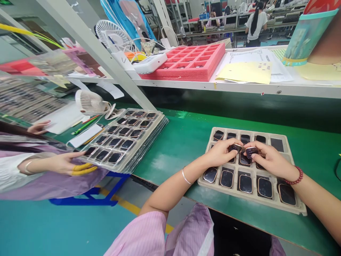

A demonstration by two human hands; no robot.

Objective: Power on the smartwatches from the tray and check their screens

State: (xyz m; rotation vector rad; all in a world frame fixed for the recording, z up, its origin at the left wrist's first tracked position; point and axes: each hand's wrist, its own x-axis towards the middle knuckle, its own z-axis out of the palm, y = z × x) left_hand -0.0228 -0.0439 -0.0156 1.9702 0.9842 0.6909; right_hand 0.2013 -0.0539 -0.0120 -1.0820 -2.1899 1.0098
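My left hand [222, 153] pinches a dark square smartwatch body [235, 147] between thumb and fingers. Close beside it, my right hand [270, 161] grips a second smartwatch body [251, 152], dark-faced with a gold rim. Both hands are above a beige moulded tray [241, 198] on the green bench. Rows of similar watch bodies lie in its pockets, among them one in the front row [245, 184]. My hands and forearms cover part of the middle rows. A dark flat square [277, 144] occupies the far-right pocket.
At left, a co-worker's hand [64, 161] with yellow finger covers touches a stack of clear trays [145, 142] with watch faces. A small white fan [89, 102] stands behind it. The shelf above holds a pink foam tray [213, 67], papers [247, 72] and a teal cup [306, 39].
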